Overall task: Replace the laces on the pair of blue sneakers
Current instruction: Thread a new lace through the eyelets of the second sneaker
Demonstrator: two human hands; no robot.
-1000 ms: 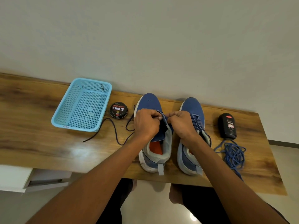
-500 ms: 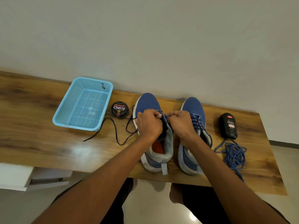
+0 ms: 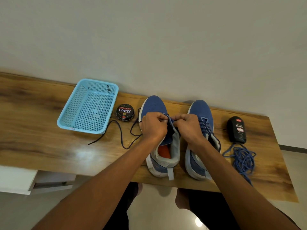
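Sneakers stand side by side near the front edge of the bench [image 3: 41,146], toes to the wall, heels toward the person, which puts the eyelets within easy reach. Going from the left: a pale blue basket [image 3: 71,113] sits by the wall, probably parked there to take what comes off the shoes; just beside it is a round tin of polish [image 3: 125,112]. A dark lace [image 3: 119,133] trails loose across the wood from the left sneaker [image 3: 153,104]. Over that shoe's tongue the left hand [image 3: 153,126] and the right hand [image 3: 191,127] meet, fingers curled and pinching the lace at the upper eyelets; whether it is being fed in or drawn out I cannot tell. The right sneaker [image 3: 201,110] is laced in blue. Beyond it stands a dark bottle [image 3: 236,129], and in front of that lies a tangled heap of blue lace [image 3: 244,159], kept clear of the work.

The bench is glossy wood grain, set against a plain pale wall, with a white unit under its left end and a shiny floor below.
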